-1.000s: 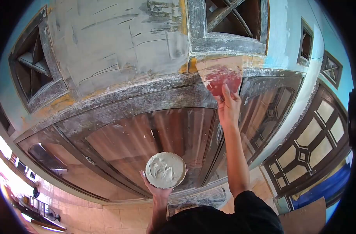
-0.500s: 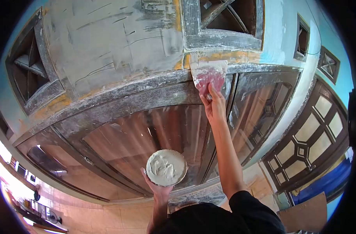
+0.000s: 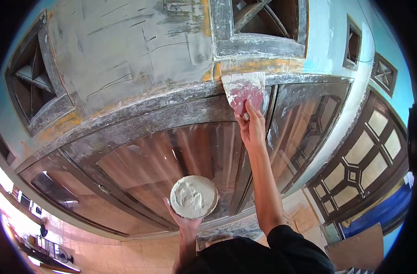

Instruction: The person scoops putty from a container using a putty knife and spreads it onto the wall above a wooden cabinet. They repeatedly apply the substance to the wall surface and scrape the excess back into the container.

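My right hand [image 3: 252,125] grips a red scraper [image 3: 245,93] smeared with pale paste. The scraper's wide edge lies at the wall strip [image 3: 263,65] just above the wooden door frame [image 3: 172,102], below a square vent opening. Lower down, my left hand [image 3: 185,219] holds a round container of white paste [image 3: 194,197] from beneath, its thumb at the left side. The paste has a rough, swirled surface. Behind the container are the glass panes of the door.
A grey patched wall [image 3: 126,50] spans the top. Wooden vents [image 3: 39,80] sit at both sides. At the right are a dark panelled door [image 3: 361,160], a blue cloth [image 3: 382,212] and a brown board [image 3: 359,249]. Tiled floor [image 3: 140,253] shows below.
My right hand has tilted the scraper slightly and shifted a little; its edge remains near the same strip. My left hand and the container have barely moved.
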The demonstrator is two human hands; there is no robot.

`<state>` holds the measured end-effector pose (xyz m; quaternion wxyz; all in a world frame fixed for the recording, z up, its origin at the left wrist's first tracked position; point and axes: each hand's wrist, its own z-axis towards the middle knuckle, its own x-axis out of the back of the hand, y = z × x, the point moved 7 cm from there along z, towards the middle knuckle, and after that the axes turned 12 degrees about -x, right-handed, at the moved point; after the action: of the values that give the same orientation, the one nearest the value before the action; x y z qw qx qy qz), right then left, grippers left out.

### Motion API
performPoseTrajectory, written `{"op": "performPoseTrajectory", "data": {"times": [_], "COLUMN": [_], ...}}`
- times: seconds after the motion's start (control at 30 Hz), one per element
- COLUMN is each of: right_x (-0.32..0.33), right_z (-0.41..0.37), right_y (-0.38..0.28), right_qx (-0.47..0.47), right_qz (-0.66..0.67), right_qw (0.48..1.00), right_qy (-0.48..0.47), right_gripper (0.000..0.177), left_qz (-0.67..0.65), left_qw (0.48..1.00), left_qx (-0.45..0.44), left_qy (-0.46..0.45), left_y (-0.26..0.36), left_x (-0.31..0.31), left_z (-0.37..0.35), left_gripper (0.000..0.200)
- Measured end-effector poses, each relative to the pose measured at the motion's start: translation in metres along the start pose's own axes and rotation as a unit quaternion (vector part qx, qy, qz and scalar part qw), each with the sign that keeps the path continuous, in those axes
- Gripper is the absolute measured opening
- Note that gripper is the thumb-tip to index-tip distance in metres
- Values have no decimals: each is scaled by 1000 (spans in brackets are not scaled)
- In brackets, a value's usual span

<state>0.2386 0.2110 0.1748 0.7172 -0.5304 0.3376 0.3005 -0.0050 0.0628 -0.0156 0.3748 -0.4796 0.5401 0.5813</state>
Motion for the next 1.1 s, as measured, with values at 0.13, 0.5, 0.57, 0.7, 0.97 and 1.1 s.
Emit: {"op": "performPoseTrajectory", "data": {"times": [0.13, 0.5, 0.57, 0.7, 0.97, 1.1], "right_x": [-26, -15, -31, -2, -11, -16], "right_z": [-3, -6, -2, 14, -11, -14], "right_y": [-24, -14, -27, 6, 5, 3], "right_qx": [40, 31, 49, 13, 20, 36], "right_qz": [-31, -36, -38, -31, -15, 9], "right_qw": [999, 999, 998, 998, 1000, 999], "right_qy": [8, -5, 15, 48, 1, 0], "right_gripper": [19, 21, 22, 18, 11, 10], "left_qz": [-4, 13, 28, 23, 14, -4], "left_qw": [1000, 1000, 999, 999, 999, 1000], "left_qx": [2, -9, -21, -13, -7, 3], "left_qy": [1, -17, -19, -26, -29, -9], "left_y": [-1, 2, 3, 2, 3, 2], "left_x": [0, -3, -3, -9, -6, -3], "left_z": [1, -2, -4, -6, -7, -6], "left_gripper": [71, 70, 70, 69, 70, 71]}}
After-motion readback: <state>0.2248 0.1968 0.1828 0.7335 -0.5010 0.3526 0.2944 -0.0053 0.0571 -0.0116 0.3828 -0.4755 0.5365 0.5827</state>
